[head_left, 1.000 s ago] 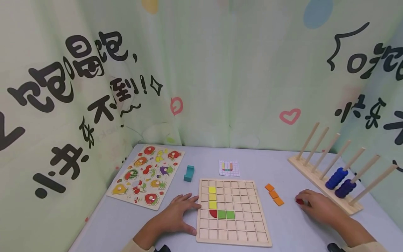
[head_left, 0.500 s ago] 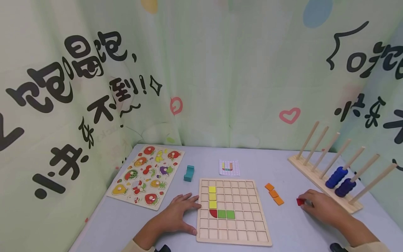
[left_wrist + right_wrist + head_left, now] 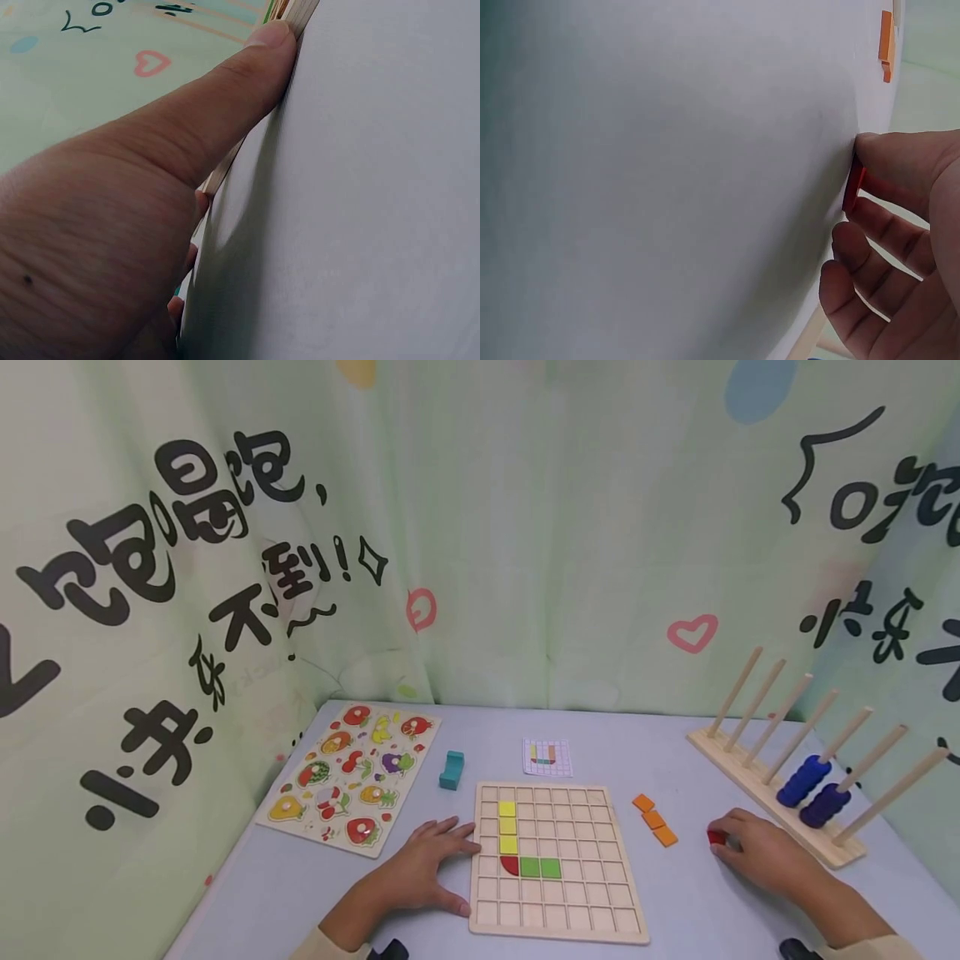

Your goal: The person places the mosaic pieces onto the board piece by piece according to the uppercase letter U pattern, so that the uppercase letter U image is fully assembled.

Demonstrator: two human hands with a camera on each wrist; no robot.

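A wooden grid board [image 3: 555,910] lies flat at the table's front. On it are several yellow tiles [image 3: 507,826] in a column, a red quarter-round tile [image 3: 510,865] below them and two green tiles [image 3: 540,867] beside that. My left hand [image 3: 423,872] rests at the board's left edge, fingers spread and straight, thumb [image 3: 271,36] against its side. To the right, my right hand [image 3: 761,850] pinches a small red tile [image 3: 853,184] between thumb and fingers, low over the table. Several orange tiles [image 3: 654,820] lie between that hand and the board.
A fruit puzzle board [image 3: 322,827] lies at the left, with a teal block [image 3: 452,771] next to it. Behind the grid board is a small pattern card [image 3: 547,758]. At the right stands a wooden peg rack [image 3: 720,746] with blue [image 3: 802,783] and purple rings [image 3: 823,808].
My right fingers have shifted the red tile a little while pinching it, so its visible part differs between frames. The left hand and the board stay in place.
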